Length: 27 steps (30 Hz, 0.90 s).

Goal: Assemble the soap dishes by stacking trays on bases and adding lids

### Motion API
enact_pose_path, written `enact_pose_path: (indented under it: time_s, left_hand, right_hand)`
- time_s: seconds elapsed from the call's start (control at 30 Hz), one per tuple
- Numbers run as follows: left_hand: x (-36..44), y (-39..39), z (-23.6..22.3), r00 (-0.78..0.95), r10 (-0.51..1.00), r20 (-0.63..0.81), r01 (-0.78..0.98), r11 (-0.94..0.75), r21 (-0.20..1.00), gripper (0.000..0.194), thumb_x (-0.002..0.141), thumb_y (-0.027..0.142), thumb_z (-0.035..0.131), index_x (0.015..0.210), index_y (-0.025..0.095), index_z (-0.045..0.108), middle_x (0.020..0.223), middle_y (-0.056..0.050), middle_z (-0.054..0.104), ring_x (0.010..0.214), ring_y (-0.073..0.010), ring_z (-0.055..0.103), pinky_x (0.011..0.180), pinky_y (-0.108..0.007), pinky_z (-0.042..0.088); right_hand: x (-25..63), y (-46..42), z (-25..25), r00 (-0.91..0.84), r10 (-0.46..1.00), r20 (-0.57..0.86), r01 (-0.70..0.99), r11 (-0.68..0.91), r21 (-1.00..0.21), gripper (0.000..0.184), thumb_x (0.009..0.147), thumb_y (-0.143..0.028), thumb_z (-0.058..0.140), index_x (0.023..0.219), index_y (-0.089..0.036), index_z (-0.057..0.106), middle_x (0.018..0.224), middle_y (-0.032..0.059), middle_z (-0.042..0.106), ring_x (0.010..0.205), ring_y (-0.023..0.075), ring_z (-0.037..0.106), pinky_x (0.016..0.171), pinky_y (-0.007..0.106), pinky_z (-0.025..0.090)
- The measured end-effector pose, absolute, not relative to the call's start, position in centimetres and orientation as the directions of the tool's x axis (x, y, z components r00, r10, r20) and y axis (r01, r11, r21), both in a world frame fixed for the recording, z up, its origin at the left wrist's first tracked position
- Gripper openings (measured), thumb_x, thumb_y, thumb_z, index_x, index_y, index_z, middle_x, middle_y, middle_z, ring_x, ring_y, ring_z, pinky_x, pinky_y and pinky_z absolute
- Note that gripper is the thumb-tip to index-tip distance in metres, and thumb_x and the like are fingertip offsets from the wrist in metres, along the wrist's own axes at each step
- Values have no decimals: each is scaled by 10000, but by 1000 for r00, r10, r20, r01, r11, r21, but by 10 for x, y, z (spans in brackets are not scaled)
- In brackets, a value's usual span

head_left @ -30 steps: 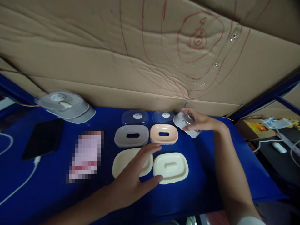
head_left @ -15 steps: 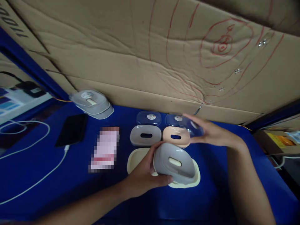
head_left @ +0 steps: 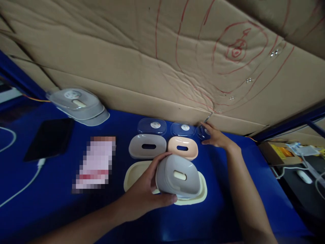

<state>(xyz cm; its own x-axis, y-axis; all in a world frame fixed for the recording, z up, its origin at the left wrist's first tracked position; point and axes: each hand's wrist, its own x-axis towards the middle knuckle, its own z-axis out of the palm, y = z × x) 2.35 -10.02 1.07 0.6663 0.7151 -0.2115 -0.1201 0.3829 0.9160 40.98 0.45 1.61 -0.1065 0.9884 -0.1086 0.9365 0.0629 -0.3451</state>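
Observation:
My left hand point(head_left: 146, 189) grips a grey soap dish point(head_left: 189, 184) by its left side, tilted above the cream trays. A pale piece shows through its oval slot. At the back, my right hand point(head_left: 215, 137) has its fingers around a small clear lid point(head_left: 202, 133), low at the blue tabletop. Two more clear lids, a left one point(head_left: 151, 127) and a middle one point(head_left: 183, 128), each bear a round white sticker. In front of them lie a grey slotted dish point(head_left: 135, 147) and a peach slotted dish point(head_left: 172, 149). Below are a left cream tray point(head_left: 129, 174) and a right cream tray point(head_left: 203, 189), partly covered.
A stack of grey dishes under a clear cover point(head_left: 86, 106) stands at the back left. Nearer are a black phone point(head_left: 50, 139) with a white cable point(head_left: 27, 189) and a blurred-out pink item point(head_left: 98, 161). A cardboard wall point(head_left: 114, 61) closes off the back.
My right hand has carried the small clear lid from above the peach dish to the back row, right of the other lids. My left hand still holds the grey dish. The view has shifted right.

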Motion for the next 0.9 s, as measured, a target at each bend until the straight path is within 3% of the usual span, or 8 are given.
enact_pose_path:
  time_s: [0.17, 0.27, 0.33, 0.43, 0.5, 0.6, 0.73, 0.9]
  left_hand:
    - [24, -98, 7, 668, 721, -185, -158, 381, 911, 1008, 710, 339, 942, 1527, 396, 354, 1535, -98, 500, 1349, -358, 587, 1095, -565, 505]
    - [24, -96, 2, 630, 749, -205, -158, 382, 911, 1020, 689, 341, 959, 1497, 401, 340, 1534, -101, 477, 1334, -360, 588, 1039, -536, 546]
    - [24, -95, 1, 600, 779, -184, -171, 349, 922, 1028, 670, 339, 969, 1474, 415, 334, 1544, -92, 455, 1334, -357, 583, 1028, -524, 551]
    - [24, -96, 1, 574, 815, -82, -235, 260, 937, 1015, 654, 352, 973, 1452, 415, 349, 1508, -75, 483, 1351, -352, 566, 1076, -536, 512]
    - [24, -97, 1, 585, 810, -36, -268, 234, 935, 1011, 654, 368, 971, 1454, 413, 355, 1478, -69, 513, 1341, -351, 574, 1095, -553, 492]
    - [25, -99, 1, 608, 794, -31, -296, 262, 919, 1006, 674, 367, 966, 1468, 425, 351, 1479, -63, 527, 1336, -345, 584, 1099, -559, 486]
    - [27, -101, 0, 625, 778, -63, -309, 320, 896, 1031, 664, 355, 979, 1485, 426, 360, 1505, -71, 532, 1366, -361, 569, 1109, -580, 477]
    - [28, -105, 0, 662, 742, -105, -290, 383, 877, 1090, 632, 383, 997, 1529, 383, 378, 1562, -110, 520, 1436, -398, 515, 1176, -625, 402]
  right_hand:
    - [404, -6, 41, -136, 984, -117, 932, 87, -353, 907, 769, -262, 816, 1594, -234, 440, 1648, 147, 447, 1518, 372, 439, 1275, 569, 314]
    - [368, -31, 76, -239, 971, 1, 889, 219, -403, 706, 927, -371, 724, 1578, -275, 469, 1607, 122, 515, 1495, 355, 475, 1277, 587, 306]
    - [333, -53, 98, -393, 919, 24, 794, 353, -494, 712, 972, -445, 702, 1612, -328, 413, 1655, 82, 459, 1541, 316, 415, 1291, 548, 294]
    - [285, -82, 118, -673, 737, -63, 602, 497, -625, 953, 869, -475, 832, 1658, -353, 311, 1713, 74, 359, 1605, 317, 281, 1290, 513, 298]
    - [267, -92, 122, -737, 666, -116, 563, 509, -651, 1012, 852, -460, 853, 1671, -348, 268, 1723, 92, 334, 1611, 311, 261, 1288, 501, 297]
    - [261, -92, 121, -737, 657, -162, 576, 483, -659, 890, 878, -445, 828, 1622, -304, 360, 1671, 107, 414, 1557, 284, 366, 1255, 449, 355]
    - [265, -84, 122, -698, 686, -206, 613, 424, -667, 728, 799, -438, 871, 1415, -232, 544, 1439, 104, 601, 1326, 263, 578, 1115, 366, 483]
    - [272, -85, 127, -658, 707, -258, 643, 349, -682, 711, 747, -399, 876, 1360, -253, 547, 1336, 58, 641, 1177, 242, 642, 982, 327, 540]
